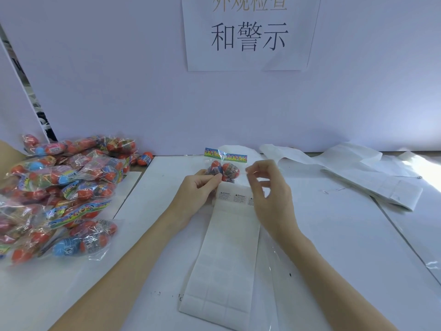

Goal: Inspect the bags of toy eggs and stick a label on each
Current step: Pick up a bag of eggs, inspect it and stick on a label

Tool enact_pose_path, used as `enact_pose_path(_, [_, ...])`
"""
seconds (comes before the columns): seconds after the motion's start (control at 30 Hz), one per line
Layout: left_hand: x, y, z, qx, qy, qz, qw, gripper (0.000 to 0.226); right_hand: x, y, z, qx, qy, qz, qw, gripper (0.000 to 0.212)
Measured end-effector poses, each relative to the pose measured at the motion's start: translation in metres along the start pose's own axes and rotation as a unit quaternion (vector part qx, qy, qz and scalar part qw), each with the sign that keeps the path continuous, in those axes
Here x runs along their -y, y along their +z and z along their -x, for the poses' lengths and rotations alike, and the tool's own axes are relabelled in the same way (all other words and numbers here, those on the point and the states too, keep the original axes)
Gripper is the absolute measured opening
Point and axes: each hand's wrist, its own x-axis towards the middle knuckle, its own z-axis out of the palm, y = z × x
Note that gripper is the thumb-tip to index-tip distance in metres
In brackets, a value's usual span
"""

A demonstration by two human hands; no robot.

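I saw the left hand (pixel 200 187) gripping one bag of toy eggs (pixel 224 168) at centre of the worktop (pixel 334 235), fingers (pixel 210 179) curled round the eggs, bag's printed header card pointing away from me. The right hand (pixel 269 189) hovered just right of the bag, thumb and forefinger close together, the rest loosely bent; couldn't tell whether a label was pinched betw. them. The label sheet (pixel 224 249) lay flat under both hands, running toward me, w/ a row of warning labels (pixel 235 196) at its far end, mostly peeled blank below. The pile of bags (pixel 62 192) sat well to the left. Used backing sheets (pixel 372 180) were strewn at far right. A paper sign (pixel 249 32) w/ Chinese characters hung on the wall behind.
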Motion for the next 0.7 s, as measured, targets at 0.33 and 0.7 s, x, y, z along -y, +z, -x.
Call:
enact_pose_path(0.33, [0.0025,-0.0044,-0.001,-0.058,0.077,0.045,0.994,0.028,0.0003,-0.0098,-0.005,-0.036,0.131,-0.09,0.987,0.019])
enact_pose_path(0.7, [-0.0003,0.0018,0.0033,-0.019,0.128,-0.02,0.991,0.056,-0.0001,-0.0046,-0.0016,0.052,0.105,-0.072,0.99,0.03])
